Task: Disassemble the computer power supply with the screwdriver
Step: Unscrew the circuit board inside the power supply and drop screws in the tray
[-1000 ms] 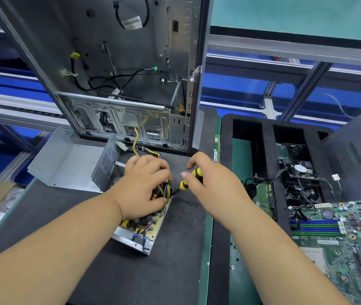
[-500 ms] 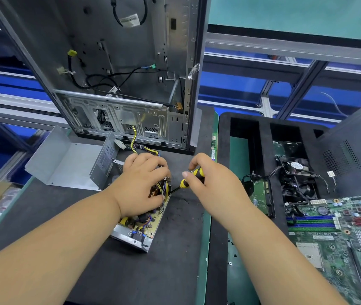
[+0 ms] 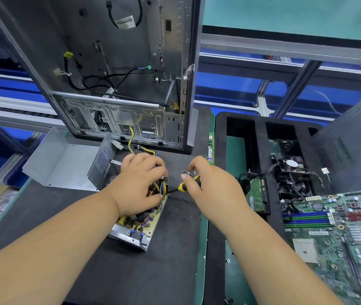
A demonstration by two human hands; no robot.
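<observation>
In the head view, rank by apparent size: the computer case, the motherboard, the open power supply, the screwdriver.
1. computer case
2. motherboard, cut off by the frame and nearer the camera
3. power supply, partly under the left hand
4. screwdriver, mostly hidden in the right hand

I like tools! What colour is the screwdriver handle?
Yellow and black. The screwdriver shows in the head view, gripped by the right hand.

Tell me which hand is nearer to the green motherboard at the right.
Right. The right hand, gripping the screwdriver, is left of the motherboard across the black tray. The left hand is farther left, resting on the power supply.
</observation>
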